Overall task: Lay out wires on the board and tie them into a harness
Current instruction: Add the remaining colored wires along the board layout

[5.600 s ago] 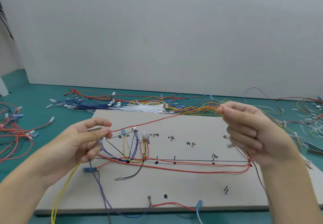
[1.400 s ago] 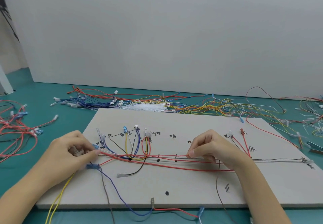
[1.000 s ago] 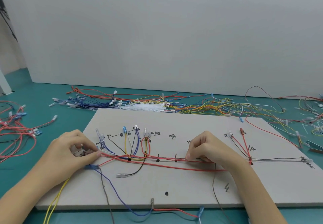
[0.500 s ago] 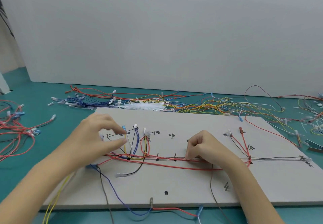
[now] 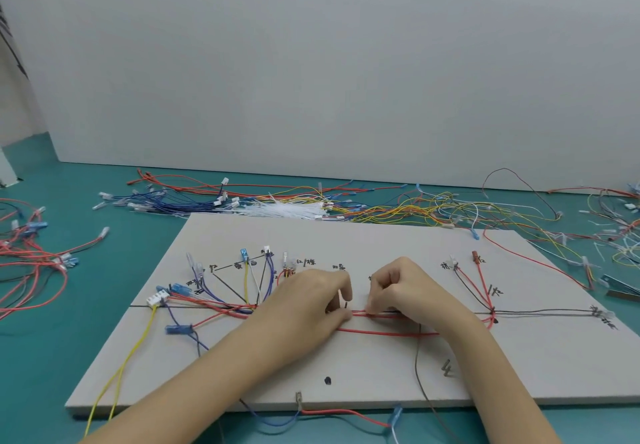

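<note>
A grey layout board point(image 5: 346, 367) lies on the teal table, marked with black lines and labels. Red, blue, yellow and black wires point(image 5: 221, 305) fan out on its left part and join a trunk of red wires point(image 5: 388, 332) running to the right. My left hand point(image 5: 311, 301) and my right hand point(image 5: 401, 287) meet over the middle of the trunk. Both pinch the red wires with curled fingers, close together. A white connector point(image 5: 154, 300) lies free at the board's left edge.
Loose wires in blue, red and yellow point(image 5: 346, 204) and a heap of white cable ties point(image 5: 287, 209) lie behind the board. More red wires point(image 5: 31, 263) lie at the left, more mixed wires point(image 5: 609, 235) at the right. A grey wall stands behind.
My left hand has let go of the white connector at the board's left edge and moved right to the trunk beside my right hand. My right hand has stayed on the red wires.
</note>
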Demonstrator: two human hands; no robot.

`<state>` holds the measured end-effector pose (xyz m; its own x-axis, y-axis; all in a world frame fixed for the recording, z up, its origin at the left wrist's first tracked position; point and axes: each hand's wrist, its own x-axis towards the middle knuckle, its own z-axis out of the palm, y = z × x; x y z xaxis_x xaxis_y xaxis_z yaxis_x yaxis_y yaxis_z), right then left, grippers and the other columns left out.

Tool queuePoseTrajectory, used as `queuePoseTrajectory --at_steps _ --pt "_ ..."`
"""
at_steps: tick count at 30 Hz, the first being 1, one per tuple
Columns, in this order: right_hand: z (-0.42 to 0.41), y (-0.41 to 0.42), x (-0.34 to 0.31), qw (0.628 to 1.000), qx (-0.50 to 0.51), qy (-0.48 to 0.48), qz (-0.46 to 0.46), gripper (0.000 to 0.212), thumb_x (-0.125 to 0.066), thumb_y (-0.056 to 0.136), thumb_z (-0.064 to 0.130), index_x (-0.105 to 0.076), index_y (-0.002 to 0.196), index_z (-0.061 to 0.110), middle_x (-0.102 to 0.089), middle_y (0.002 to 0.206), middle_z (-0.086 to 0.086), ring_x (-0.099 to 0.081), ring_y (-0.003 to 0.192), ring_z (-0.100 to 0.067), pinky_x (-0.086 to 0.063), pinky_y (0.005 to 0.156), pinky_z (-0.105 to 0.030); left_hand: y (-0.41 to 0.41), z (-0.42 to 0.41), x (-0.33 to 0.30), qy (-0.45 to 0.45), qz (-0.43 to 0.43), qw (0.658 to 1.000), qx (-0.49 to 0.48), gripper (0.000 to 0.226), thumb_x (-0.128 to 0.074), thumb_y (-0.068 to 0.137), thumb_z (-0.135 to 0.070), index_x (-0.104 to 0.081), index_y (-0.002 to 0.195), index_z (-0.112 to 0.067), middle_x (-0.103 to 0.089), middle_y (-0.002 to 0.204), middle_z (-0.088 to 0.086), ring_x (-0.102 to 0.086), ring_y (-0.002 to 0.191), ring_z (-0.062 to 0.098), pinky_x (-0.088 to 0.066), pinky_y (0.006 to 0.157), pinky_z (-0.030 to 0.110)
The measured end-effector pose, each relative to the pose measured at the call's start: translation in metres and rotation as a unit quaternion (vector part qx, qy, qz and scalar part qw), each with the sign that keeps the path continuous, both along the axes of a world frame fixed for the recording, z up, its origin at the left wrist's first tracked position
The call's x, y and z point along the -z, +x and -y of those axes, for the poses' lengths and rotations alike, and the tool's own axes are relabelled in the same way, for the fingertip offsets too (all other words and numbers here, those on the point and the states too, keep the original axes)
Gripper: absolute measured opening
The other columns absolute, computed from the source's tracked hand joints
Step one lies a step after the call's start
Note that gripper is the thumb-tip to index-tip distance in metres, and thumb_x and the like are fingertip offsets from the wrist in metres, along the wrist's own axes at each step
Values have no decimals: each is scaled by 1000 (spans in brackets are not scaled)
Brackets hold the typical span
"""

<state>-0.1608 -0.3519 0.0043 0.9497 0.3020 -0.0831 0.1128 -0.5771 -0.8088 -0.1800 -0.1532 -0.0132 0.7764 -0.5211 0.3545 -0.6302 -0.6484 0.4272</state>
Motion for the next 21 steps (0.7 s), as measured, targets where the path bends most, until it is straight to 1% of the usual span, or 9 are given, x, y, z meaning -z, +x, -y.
queuePoseTrajectory --at_steps 3,5,7,9,10,12,15,17,21 --pt "-2 -1 -1 1000 -6 17 17 36 -67 71 -7 -66 47 20 -59 49 7 -50 47 -1 -38 51 -12 4 -2 5 -48 -52 997 -6 11 -69 86 -28 -65 97 -26 -58 73 -16 -53 73 -1 -41 69 15" --pt "-2 -2 -1 999 -7 35 30 33 -69 73 -7 -69 52 19 -60 49 7 -49 46 -1 -36 49 -11 8 -2 7 -61 -65 996 -13 5 -71 84 -26 -71 89 -25 -58 74 -16 -56 74 -1 -41 67 11" --pt "2 -2 -4 997 -5 70 32 24 -69 74 -5 -73 60 14 -56 52 -1 -42 44 -5 -31 46 -14 10 -1 8 -76 -79 994 -13 1 -73 83 -24 -73 82 -24 -59 75 -15 -57 75 0 -42 66 9" --pt "10 -3 -8 992 4 126 21 10 -68 70 2 -74 69 10 -47 55 -9 -35 44 -12 -27 44 -19 10 1 9 -82 -85 993 -8 2 -73 83 -23 -72 81 -24 -59 76 -15 -58 75 1 -42 66 10" --pt "15 -3 -10 987 11 157 10 9 -67 67 5 -74 71 9 -46 57 -11 -37 45 -15 -28 43 -21 10 1 10 -80 -84 993 -7 3 -72 84 -23 -71 82 -24 -59 76 -15 -57 75 1 -42 66 10" --pt "22 -3 -14 975 17 217 -33 9 -69 65 7 -73 72 9 -50 62 -13 -45 46 -19 -34 44 -22 10 1 11 -72 -78 994 -9 4 -70 85 -25 -69 82 -26 -57 78 -14 -56 75 0 -44 69 14" --pt "23 -4 -15 952 17 284 -118 13 -72 68 7 -72 80 11 -57 64 -5 -52 46 -16 -41 42 -21 10 0 12 -56 -70 996 -18 5 -67 87 -29 -66 83 -30 -55 79 -14 -54 76 0 -47 73 23" --pt "23 -4 -16 941 28 302 -151 16 -73 69 6 -73 83 14 -56 61 -3 -49 42 -12 -40 39 -19 9 0 13 -45 -63 997 -17 4 -64 89 -32 -63 85 -33 -53 80 -15 -52 77 0 -47 74 26" --pt "28 -5 -18 938 37 300 -167 12 -67 68 11 -76 75 16 -44 46 -1 -35 31 -7 -29 33 -14 6 3 16 -6 -27 1000 -8 6 -54 95 -34 -59 96 -35 -44 81 -15 -44 78 0 -39 70 26"
